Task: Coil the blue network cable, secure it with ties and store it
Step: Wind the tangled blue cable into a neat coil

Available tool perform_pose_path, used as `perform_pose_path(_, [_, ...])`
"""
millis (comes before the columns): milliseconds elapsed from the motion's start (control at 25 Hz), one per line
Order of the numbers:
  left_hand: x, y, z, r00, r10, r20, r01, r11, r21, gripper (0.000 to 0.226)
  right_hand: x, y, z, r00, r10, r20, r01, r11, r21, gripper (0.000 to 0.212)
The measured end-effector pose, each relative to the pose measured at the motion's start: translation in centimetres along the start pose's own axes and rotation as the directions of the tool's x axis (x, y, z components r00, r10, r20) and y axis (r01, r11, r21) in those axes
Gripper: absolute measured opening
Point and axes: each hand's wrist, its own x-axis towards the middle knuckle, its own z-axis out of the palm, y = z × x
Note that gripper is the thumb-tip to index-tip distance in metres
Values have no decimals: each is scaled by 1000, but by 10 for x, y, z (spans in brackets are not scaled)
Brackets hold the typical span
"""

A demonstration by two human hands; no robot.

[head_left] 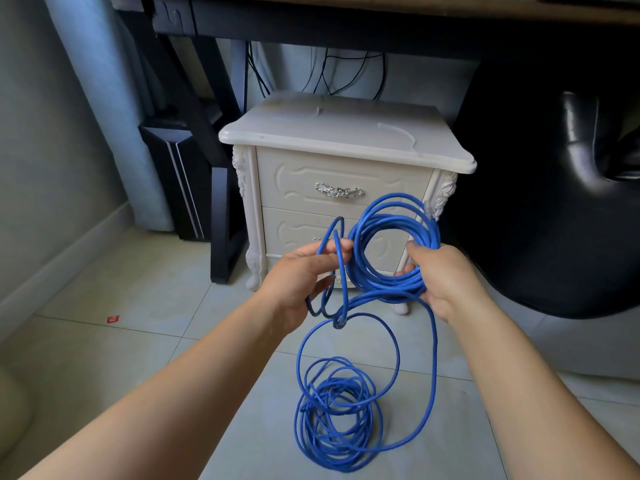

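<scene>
**While half the cable's still on the floor, the coil is only partway there**

Since the person is building the coil in mid-air, the right hand [446, 282] is wrapped round the lower edge of the finished turns of the blue network cable [391, 233], held up in front of the nightstand [346, 140]. That grip probably keeps the loops stacked so they don't spring apart. The left hand [301, 271] has its fingers curled round a couple of looser loops just beside the coil, thumb and forefinger pinching a strand. It looks set to feed the next turn across.

Below the hands the cable crosses itself, maybe a twist or a small snag, hard to tell. It then drops to a messy pile [337, 414] on the tiled floor [138, 289] between the forearms, so there's a fair bit left to wind.

Two pale see-through strips [398, 131] lie on the nightstand top, most likely the ties, parked within easy reach. Both drawers are closed; the upper one has a silver handle [338, 191], and it's a decent guess for storage. A black chair [554, 202] crowds the right side, a dark desk [346, 26] hangs over everything, a computer tower [180, 181] stands on the left, and a red scrap [113, 319] sits on the tiles. The real nuisance is that pile, which could knot as it gets pulled up.
</scene>
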Motion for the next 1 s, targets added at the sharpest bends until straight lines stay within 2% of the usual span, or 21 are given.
perform_pose_path(160, [2, 2, 2, 998, 56, -38, -54, 997, 52, 18, -5, 1, 3, 999, 16, 49, -11, 996, -85, 22])
perform_pose_path(320, [2, 2, 2, 979, 198, -44, -182, 954, 240, 5, -10, 0, 5, 996, 26, 82, -15, 990, -140, 18])
perform_pose_path(400, [7, 1, -1, 959, 271, -88, -223, 906, 361, 19, -7, 0, 3, 998, 19, 57, -12, 993, -118, 22])
perform_pose_path(480, [14, 3, -9, 878, 414, -242, -234, 811, 537, 43, -2, -2, -1, 1000, 9, 4, -9, 1000, -24, 26])
perform_pose_path(560, [18, 9, -18, 767, 548, -334, -164, 670, 724, 64, 0, -4, -8, 998, 22, -56, -17, 997, 81, 26])
perform_pose_path(600, [18, 13, -21, 781, 533, -326, -119, 639, 760, 69, 0, -5, -11, 996, 32, -80, -23, 994, 111, 27])
perform_pose_path(640, [16, 17, -21, 844, 440, -308, -65, 654, 754, 71, 0, -5, -13, 994, 34, -102, -22, 993, 116, 28])
perform_pose_path(680, [15, 19, -20, 916, 287, -281, 9, 685, 728, 71, 0, -5, -15, 992, 25, -124, -12, 995, 102, 29])
perform_pose_path(720, [11, 21, -17, 963, 111, -245, 97, 709, 698, 73, 0, -5, -15, 990, 8, -141, 3, 997, 74, 30])
perform_pose_path(760, [9, 21, -16, 977, -39, -208, 171, 724, 668, 74, -1, -5, -15, 988, -11, -153, 17, 999, 41, 28])
perform_pose_path(840, [6, 19, -13, 963, -229, -140, 268, 790, 552, 73, 0, -3, -12, 983, -51, -177, 49, 999, -15, 23])
perform_pose_path(920, [5, 12, -10, 935, -349, -65, 349, 875, 336, 68, 0, 0, -7, 970, -109, -217, 100, 994, -51, 22])
perform_pose_path(1000, [3, -1, -7, 902, -432, 17, 424, 892, 157, 62, 0, 3, -2, 957, -143, -252, 133, 990, -56, 24])
